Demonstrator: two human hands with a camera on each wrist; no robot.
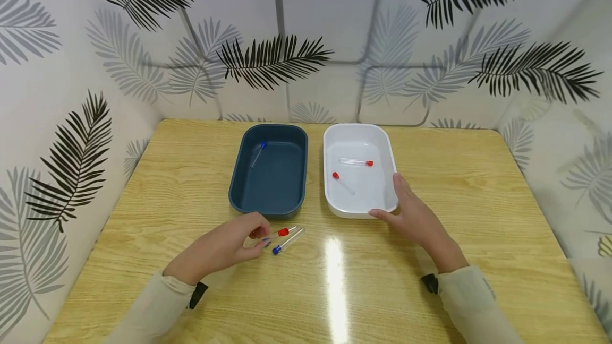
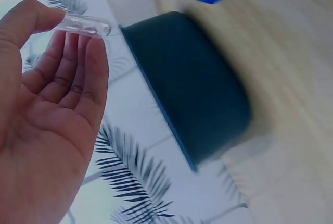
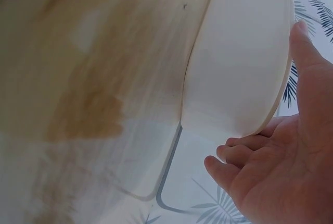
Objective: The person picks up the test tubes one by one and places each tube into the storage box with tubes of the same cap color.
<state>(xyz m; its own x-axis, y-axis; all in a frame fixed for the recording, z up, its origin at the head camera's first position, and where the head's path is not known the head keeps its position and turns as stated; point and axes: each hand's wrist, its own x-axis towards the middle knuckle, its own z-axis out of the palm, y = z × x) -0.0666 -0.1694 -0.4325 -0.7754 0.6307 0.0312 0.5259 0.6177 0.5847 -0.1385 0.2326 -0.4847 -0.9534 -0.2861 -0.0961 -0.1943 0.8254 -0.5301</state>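
Observation:
My left hand (image 1: 224,246) pinches a clear test tube (image 2: 86,25) between thumb and fingertips, in front of the dark blue tray (image 1: 234,185). A bit of blue shows at those fingertips in the head view; the fingers partly hide the tube. Close by on the table lies a blue-capped tube (image 1: 289,241), and a red cap (image 1: 283,232) shows beside it. My right hand (image 1: 421,224) rests against the near right corner of the white tray (image 1: 356,211), thumb and forefinger touching its edge. In the right wrist view the other fingers are loosely bent below the rim (image 3: 287,73).
One blue-capped tube (image 1: 258,154) lies inside the dark tray. Two red-capped tubes, one farther back (image 1: 356,162) and one nearer (image 1: 343,182), lie in the white tray. The trays stand side by side on the wooden table (image 1: 191,174), with a patterned wall (image 1: 325,105) behind.

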